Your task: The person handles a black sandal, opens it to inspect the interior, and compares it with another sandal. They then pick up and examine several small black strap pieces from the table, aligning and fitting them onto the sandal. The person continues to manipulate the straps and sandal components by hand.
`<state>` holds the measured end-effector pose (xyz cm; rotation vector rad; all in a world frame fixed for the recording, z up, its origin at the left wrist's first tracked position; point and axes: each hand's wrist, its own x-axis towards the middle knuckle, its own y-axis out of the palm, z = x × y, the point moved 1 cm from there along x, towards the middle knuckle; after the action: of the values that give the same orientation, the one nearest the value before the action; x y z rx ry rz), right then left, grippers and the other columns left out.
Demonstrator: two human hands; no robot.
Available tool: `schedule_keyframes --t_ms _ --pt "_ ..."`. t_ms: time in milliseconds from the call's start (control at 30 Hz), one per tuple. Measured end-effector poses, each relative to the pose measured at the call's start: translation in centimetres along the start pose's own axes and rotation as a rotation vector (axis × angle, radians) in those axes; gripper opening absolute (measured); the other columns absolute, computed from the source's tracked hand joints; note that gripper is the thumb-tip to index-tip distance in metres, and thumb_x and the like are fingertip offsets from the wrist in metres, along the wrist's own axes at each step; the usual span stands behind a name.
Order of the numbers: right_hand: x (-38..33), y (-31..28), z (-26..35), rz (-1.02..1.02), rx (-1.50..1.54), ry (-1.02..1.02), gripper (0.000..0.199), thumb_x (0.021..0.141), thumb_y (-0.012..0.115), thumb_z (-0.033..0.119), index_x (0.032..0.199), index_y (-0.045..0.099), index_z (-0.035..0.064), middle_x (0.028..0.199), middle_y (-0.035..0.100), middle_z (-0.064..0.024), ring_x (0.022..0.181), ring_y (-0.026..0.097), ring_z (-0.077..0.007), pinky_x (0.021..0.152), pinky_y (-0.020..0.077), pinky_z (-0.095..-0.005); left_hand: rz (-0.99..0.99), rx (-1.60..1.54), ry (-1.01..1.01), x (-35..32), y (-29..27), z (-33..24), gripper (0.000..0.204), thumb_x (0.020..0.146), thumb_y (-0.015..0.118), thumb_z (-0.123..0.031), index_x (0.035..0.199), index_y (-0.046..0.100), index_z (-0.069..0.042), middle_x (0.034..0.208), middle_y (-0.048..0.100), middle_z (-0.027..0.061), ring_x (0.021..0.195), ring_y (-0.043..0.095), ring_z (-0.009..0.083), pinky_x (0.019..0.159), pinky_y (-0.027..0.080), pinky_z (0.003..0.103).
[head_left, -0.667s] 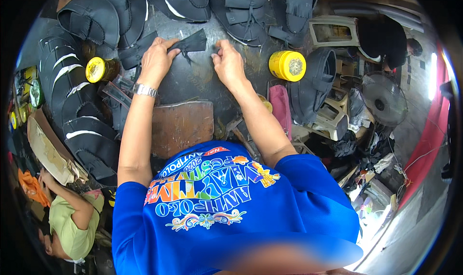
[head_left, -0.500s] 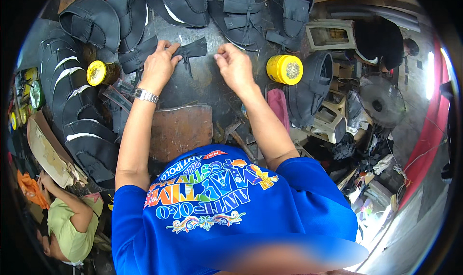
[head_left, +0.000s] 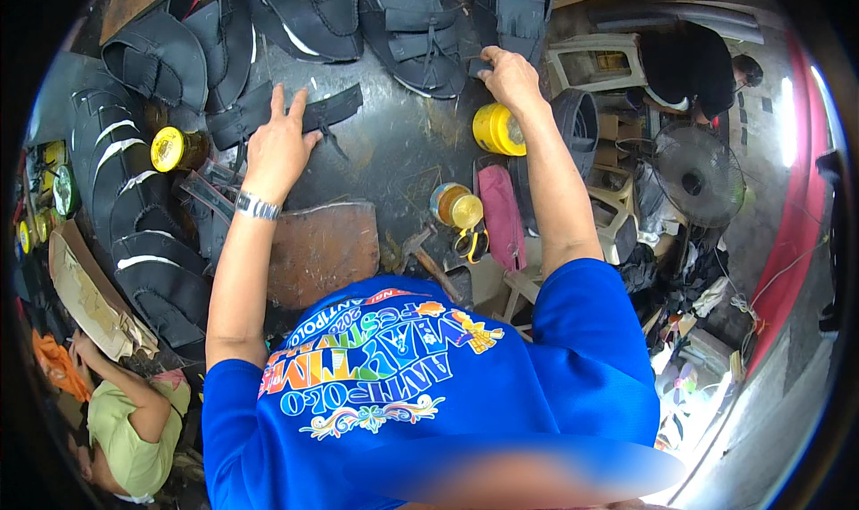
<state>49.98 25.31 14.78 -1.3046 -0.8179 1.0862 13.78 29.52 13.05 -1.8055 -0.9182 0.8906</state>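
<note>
My left hand (head_left: pixel 276 143) lies with spread fingers over dark strap pieces on the dark worktable (head_left: pixel 403 143). One black strap with a thin tie (head_left: pixel 333 107) sticks out to its right; another black strap (head_left: pixel 240 119) shows to its left. At the far right my right hand (head_left: pixel 514 82) has its thumb and fingers drawn together at the end of a black strap (head_left: pixel 475 64). This strap lies at the lower edge of a black shoe upper (head_left: pixel 514 18). The fingertips partly cover it. A yellow jar (head_left: pixel 492 130) stands just below my right wrist.
Black shoe uppers (head_left: pixel 412 36) line the back; more are stacked (head_left: pixel 134 188) at left. Another yellow jar (head_left: pixel 168 149), a brown board (head_left: pixel 324 250), a hammer (head_left: pixel 425 255), yellow-handled scissors (head_left: pixel 471 244), a glass jar (head_left: pixel 455 206) and a maroon pouch (head_left: pixel 501 215) lie around. Two people are nearby.
My right hand has moved right and away, from beside the strap with the tie to the strap at the far right. My left hand's fingers have spread. The view has shifted slightly.
</note>
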Motion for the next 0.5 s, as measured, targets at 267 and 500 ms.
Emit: schedule_keyframes --t_ms 267,500 --pt "7.5 -2.2 -0.9 -0.449 -0.022 -0.003 0.056 0.081 0.079 0.032 0.129 0.06 0.0092 0.129 0.063 -0.0164 0.125 0.053 -0.0368 0.101 0.043 -0.0569 0.037 -0.34 0.162 -3.6 -0.3 -1.4 0.042 0.087 0.072 -0.017 0.126 0.061 -0.006 0.129 0.061 0.0165 0.101 0.067 0.0385 0.086 0.055 0.046" --pt "11.3 -1.1 -1.7 -0.089 -0.372 0.147 0.076 0.081 0.076 0.053 0.144 0.053 0.0174 0.145 0.052 -0.0083 0.137 0.043 -0.0326 0.105 0.0404 -0.0624 0.098 -0.485 0.282 -7.1 1.0 -3.2 0.039 0.086 0.071 -0.009 0.125 0.063 -0.005 0.125 0.064 0.017 0.085 0.072 0.0277 0.08 0.056 0.038"
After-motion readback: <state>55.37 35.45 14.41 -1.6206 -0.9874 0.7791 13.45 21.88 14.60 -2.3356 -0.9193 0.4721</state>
